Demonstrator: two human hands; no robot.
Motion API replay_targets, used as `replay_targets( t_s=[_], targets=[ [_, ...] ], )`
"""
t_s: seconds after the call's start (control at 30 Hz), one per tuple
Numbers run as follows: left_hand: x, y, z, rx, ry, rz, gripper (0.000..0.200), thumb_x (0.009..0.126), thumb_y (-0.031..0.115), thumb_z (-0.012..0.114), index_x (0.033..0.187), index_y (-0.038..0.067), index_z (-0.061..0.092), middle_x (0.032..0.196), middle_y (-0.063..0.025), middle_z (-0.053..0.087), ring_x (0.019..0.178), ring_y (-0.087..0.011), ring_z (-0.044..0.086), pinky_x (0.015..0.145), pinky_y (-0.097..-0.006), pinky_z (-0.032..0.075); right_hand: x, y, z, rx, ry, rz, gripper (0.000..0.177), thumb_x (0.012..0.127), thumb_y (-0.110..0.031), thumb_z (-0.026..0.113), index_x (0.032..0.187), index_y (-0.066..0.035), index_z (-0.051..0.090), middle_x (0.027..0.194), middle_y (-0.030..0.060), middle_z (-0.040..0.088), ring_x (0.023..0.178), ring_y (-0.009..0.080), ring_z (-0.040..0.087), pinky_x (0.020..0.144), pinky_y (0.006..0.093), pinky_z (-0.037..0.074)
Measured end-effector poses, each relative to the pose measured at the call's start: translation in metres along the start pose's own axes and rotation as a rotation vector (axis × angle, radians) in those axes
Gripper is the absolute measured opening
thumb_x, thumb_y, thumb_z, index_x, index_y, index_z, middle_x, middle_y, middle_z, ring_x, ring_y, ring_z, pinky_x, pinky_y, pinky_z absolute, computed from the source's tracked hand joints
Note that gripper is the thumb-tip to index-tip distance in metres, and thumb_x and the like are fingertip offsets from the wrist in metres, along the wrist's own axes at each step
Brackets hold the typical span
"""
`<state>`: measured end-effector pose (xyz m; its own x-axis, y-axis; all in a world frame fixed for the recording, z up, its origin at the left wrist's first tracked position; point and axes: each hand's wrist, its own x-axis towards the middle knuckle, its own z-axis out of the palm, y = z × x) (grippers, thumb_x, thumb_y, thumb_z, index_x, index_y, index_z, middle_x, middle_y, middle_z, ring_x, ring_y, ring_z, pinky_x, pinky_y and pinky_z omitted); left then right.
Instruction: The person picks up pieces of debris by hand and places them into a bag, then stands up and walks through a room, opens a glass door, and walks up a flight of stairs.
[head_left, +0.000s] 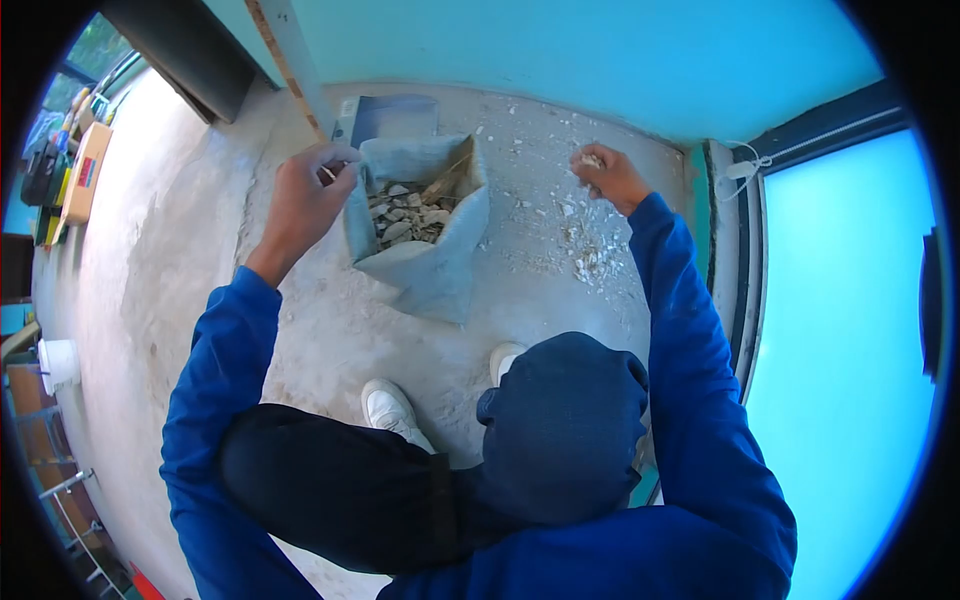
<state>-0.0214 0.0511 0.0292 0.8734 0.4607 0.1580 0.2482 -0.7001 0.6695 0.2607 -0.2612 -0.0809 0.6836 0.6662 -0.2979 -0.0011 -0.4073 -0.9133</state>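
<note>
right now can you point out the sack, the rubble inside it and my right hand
sack (430, 282): head view, on its outer wall, below the open mouth
rubble (405, 217): head view, on the chunks around the middle of the pile
right hand (617, 180): head view, on the back of the hand

This looks like an indoor space under renovation. Pale chips (594, 258) litter the rough, bare floor (190, 260), and an open sack (432, 277) holds broken rubble (402, 216).

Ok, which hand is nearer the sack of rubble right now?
Left. The left hand is at the left rim of the sack; the right hand is apart from it, off to its right, near scattered fragments.
</note>
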Motion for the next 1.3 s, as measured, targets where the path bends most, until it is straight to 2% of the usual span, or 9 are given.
replay_targets(
  t_s=[0.27, 0.4, 0.5, 0.57, 0.67, 0.77, 1.03, 1.23, 1.3],
  targets=[
    [-0.001, 0.003, -0.003, -0.026, 0.007, -0.011, 0.017, 0.082, 0.011, 0.064, 0.094, 0.0, 0.07, 0.075, -0.0089, 0.065, 0.063, -0.0145, 0.057, 0.063, -0.0299, 0.049, 0.026, -0.129, 0.103, -0.373, -0.492, -0.311, 0.028, 0.088, -0.026, 0.066, 0.11, -0.008, 0.063, 0.094, 0.0061, 0.062, 0.077, 0.012, 0.059, 0.055, 0.025, 0.049],
    [0.0, 0.005, -0.006, -0.019, -0.007, -0.039, 0.017, 0.082, 0.011, 0.064, 0.094, 0.0, 0.07, 0.074, -0.0087, 0.065, 0.063, -0.014, 0.057, 0.062, -0.0298, 0.048, 0.021, -0.12, 0.142, -0.612, -0.191, -0.673, 0.041, 0.086, -0.029, 0.066, 0.119, -0.006, 0.06, 0.11, 0.0155, 0.063, 0.08, 0.0205, 0.066, 0.06, 0.0324, 0.054],
    [-0.002, -0.001, -0.009, -0.014, 0.024, -0.045, 0.018, 0.082, 0.011, 0.064, 0.094, 0.0, 0.069, 0.073, -0.0092, 0.065, 0.062, -0.0138, 0.058, 0.062, -0.0296, 0.048, 0.037, -0.1, 0.104, -0.389, 0.008, -0.448, 0.036, 0.086, -0.029, 0.066, 0.113, -0.005, 0.063, 0.106, 0.0163, 0.065, 0.073, 0.0267, 0.066, 0.069, 0.039, 0.055],
    [-0.001, -0.009, -0.005, -0.014, 0.045, -0.03, 0.018, 0.082, 0.012, 0.064, 0.094, 0.0, 0.069, 0.072, -0.0096, 0.065, 0.062, -0.0137, 0.058, 0.062, -0.0295, 0.048, 0.039, -0.075, 0.069, -0.413, 0.157, -0.28, 0.025, 0.081, -0.024, 0.065, 0.097, -0.004, 0.067, 0.095, 0.0187, 0.067, 0.091, 0.0334, 0.065, 0.079, 0.0424, 0.051],
    [0.002, -0.013, 0.002, 0.025, 0.015, 0.031, 0.017, 0.085, 0.012, 0.064, 0.095, -0.001, 0.069, 0.076, -0.0069, 0.067, 0.062, -0.0098, 0.054, 0.06, -0.0267, 0.046, 0.044, 0.021, 0.032, -0.652, 0.252, -0.344, 0.022, 0.081, -0.024, 0.063, 0.092, -0.005, 0.067, 0.086, 0.0177, 0.067, 0.09, 0.0335, 0.065, 0.079, 0.0427, 0.051],
    [0.002, -0.006, 0.001, 0.019, -0.031, -0.004, 0.017, 0.085, 0.011, 0.064, 0.096, -0.001, 0.069, 0.076, -0.0059, 0.067, 0.061, -0.009, 0.053, 0.059, -0.0263, 0.046, 0.019, 0.098, 0.025, -0.814, 0.119, -0.278, 0.034, 0.082, -0.03, 0.065, 0.113, -0.016, 0.063, 0.122, 0.0139, 0.058, 0.11, 0.0368, 0.056, 0.092, 0.0467, 0.047],
    [0.0, -0.018, 0.001, 0.045, -0.003, -0.022, 0.019, 0.084, 0.011, 0.063, 0.099, 0.001, 0.069, 0.075, -0.0072, 0.067, 0.058, -0.0104, 0.052, 0.058, -0.0275, 0.046, -0.053, 0.136, 0.007, -1.127, -0.163, -0.342, 0.039, 0.083, -0.029, 0.064, 0.118, -0.012, 0.061, 0.127, 0.0115, 0.053, 0.117, 0.0319, 0.051, 0.099, 0.0421, 0.041],
    [0.006, -0.014, 0.009, 0.069, -0.06, -0.033, 0.017, 0.087, 0.008, 0.062, 0.1, -0.001, 0.068, 0.08, -0.0057, 0.068, 0.062, -0.0071, 0.053, 0.059, -0.0237, 0.045, -0.103, 0.157, -0.024, -0.77, 0.229, -0.296, 0.053, 0.081, -0.03, 0.07, 0.127, -0.008, 0.055, 0.117, 0.0167, 0.053, 0.111, 0.0368, 0.051, 0.096, 0.0444, 0.043],
    [0.005, -0.016, 0.01, 0.058, -0.068, -0.033, 0.017, 0.087, 0.008, 0.062, 0.101, -0.001, 0.068, 0.079, -0.0059, 0.068, 0.061, -0.0068, 0.053, 0.059, -0.0235, 0.045, -0.127, 0.151, -0.012, -0.754, 0.306, -0.048, 0.07, 0.074, -0.031, 0.077, 0.132, -0.006, 0.049, 0.116, 0.0206, 0.052, 0.112, 0.039, 0.051, 0.096, 0.0446, 0.043]
  ],
)
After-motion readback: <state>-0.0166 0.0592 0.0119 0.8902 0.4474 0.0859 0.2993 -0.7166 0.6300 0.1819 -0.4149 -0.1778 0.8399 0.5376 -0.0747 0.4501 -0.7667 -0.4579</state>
